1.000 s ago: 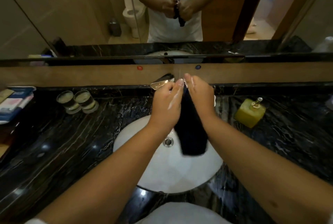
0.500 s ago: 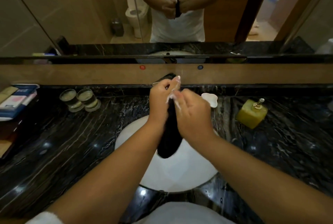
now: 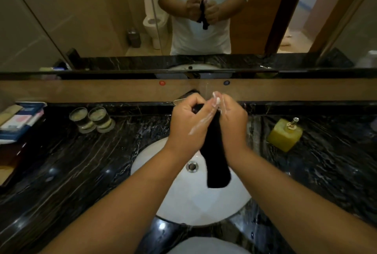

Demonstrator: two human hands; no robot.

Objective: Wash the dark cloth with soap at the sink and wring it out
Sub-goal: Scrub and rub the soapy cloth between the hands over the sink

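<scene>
A long dark cloth [image 3: 216, 157] hangs straight down over the white sink basin [image 3: 179, 204]. Its top end is pinched between both hands, close in front of the tap [image 3: 183, 96]. My left hand [image 3: 188, 123] grips the top from the left; white soap foam streaks its back and fingertips. My right hand [image 3: 232, 123] grips the same end from the right. The cloth's lower end dangles free above the basin, to the right of the drain [image 3: 191, 166].
A yellow soap dispenser [image 3: 285, 134] stands on the black marble counter [image 3: 81, 161] at the right. Two glasses [image 3: 91, 120] sit at the back left, with folded packets [image 3: 18, 121] at the far left. A mirror runs behind the sink.
My right hand has moved from in front of the cloth back to its right side. The cloth has swung from left of centre to hang further right, with more of its length showing.
</scene>
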